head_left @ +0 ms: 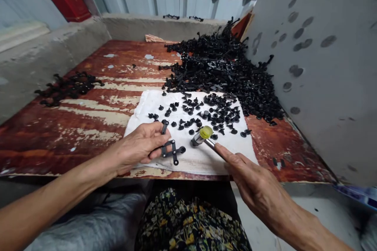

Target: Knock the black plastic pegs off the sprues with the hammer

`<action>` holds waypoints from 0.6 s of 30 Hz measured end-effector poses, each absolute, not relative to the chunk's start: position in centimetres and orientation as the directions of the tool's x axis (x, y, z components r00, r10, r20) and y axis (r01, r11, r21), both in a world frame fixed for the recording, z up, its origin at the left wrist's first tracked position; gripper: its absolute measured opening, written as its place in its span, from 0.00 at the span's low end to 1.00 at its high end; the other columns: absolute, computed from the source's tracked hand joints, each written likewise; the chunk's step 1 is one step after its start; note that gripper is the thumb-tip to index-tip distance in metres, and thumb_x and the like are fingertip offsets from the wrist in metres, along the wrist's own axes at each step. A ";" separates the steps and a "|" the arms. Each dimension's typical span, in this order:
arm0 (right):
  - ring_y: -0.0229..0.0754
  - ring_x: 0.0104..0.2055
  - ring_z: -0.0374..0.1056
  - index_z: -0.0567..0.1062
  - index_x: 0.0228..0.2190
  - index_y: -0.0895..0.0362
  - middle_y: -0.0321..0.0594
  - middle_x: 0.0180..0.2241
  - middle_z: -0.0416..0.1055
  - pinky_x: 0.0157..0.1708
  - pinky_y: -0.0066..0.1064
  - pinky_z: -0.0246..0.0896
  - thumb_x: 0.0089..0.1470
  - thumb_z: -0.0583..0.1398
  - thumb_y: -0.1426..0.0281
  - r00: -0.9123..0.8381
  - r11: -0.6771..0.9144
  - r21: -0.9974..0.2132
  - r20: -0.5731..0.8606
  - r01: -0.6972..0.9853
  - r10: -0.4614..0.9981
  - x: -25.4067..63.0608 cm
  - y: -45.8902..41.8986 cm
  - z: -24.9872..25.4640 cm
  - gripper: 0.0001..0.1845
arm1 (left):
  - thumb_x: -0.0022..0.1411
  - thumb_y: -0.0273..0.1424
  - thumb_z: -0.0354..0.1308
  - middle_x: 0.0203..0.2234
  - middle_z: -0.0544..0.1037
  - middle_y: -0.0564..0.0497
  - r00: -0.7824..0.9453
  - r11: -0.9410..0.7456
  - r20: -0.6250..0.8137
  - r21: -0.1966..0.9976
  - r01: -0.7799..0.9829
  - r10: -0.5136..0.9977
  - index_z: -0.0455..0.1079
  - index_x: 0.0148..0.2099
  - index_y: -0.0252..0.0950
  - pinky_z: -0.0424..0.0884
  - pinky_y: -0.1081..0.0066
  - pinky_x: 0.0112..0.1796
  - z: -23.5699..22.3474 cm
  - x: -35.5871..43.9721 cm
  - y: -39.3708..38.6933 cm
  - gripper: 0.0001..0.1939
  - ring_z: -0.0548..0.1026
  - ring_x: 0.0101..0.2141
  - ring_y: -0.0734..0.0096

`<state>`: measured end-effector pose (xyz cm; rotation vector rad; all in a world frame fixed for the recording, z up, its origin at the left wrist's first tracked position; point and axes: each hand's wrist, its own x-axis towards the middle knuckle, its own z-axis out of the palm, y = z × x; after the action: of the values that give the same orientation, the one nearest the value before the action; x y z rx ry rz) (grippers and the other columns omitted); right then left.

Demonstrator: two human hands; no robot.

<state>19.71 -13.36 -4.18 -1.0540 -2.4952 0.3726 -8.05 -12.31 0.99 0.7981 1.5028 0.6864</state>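
My left hand (147, 141) grips a black linkage of short jointed bars (173, 151), held above the white cloth (188, 166). Its fingers are closed around one end, and the rest of the linkage sticks out to the right. In my right hand (250, 172) is a small hammer (203, 135) with a metal handle and a yellow-green face. The hammer's head is just right of the linkage, apart from it, over the cloth. Many small black round-headed pegs (206, 114) are scattered on the far part of the cloth.
A large heap of black parts (218, 66) covers the back right of the worn red-brown table (118, 55). A smaller pile of black linkages (70, 86) lies at the left. A pale spotted panel (321, 86) stands along the right, and a low concrete ledge (59, 51) borders the left.
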 end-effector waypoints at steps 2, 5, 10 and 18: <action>0.44 0.32 0.77 0.48 0.68 0.46 0.46 0.41 0.77 0.26 0.32 0.75 0.61 0.48 0.80 -0.620 0.676 -0.417 0.284 0.608 0.732 20.1 -13.6 -4.5 0.37 | 0.47 0.38 0.69 0.15 0.67 0.56 0.027 0.571 -0.572 0.820 0.052 0.820 0.66 0.31 0.34 0.45 0.86 0.14 0.8 -7.7 -12.3 0.17 0.60 0.18 0.82; 0.43 0.46 0.76 0.49 0.67 0.45 0.46 0.50 0.75 0.39 0.32 0.76 0.61 0.49 0.81 -0.576 0.672 -0.474 0.353 0.569 0.737 20.4 -13.8 -5.1 0.38 | 0.39 0.37 0.74 0.24 0.74 0.52 0.105 0.552 -0.546 0.833 -0.036 0.831 0.67 0.33 0.33 0.47 0.85 0.14 0.8 -7.3 -12.0 0.23 0.59 0.18 0.86; 0.42 0.55 0.70 0.58 0.65 0.48 0.43 0.56 0.72 0.52 0.34 0.70 0.62 0.52 0.80 -0.481 0.637 -0.537 0.419 0.553 0.770 20.4 -13.8 -5.4 0.33 | 0.38 0.32 0.74 0.17 0.64 0.60 0.079 0.513 -0.507 0.847 -0.135 0.858 0.64 0.31 0.35 0.48 0.84 0.14 0.6 -6.5 -11.7 0.23 0.57 0.18 0.86; 0.45 0.57 0.69 0.62 0.64 0.51 0.44 0.57 0.70 0.54 0.39 0.68 0.62 0.52 0.79 -0.473 0.585 -0.631 0.362 0.509 0.803 20.3 -13.4 -5.0 0.31 | 0.41 0.37 0.73 0.20 0.66 0.59 0.108 0.562 -0.558 0.827 -0.014 0.823 0.62 0.29 0.34 0.42 0.84 0.14 0.3 -6.1 -11.4 0.22 0.53 0.15 0.90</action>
<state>20.30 -13.44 -5.00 -1.0376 -2.1702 0.5896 -6.10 -11.41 0.29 0.7783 1.3301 0.7173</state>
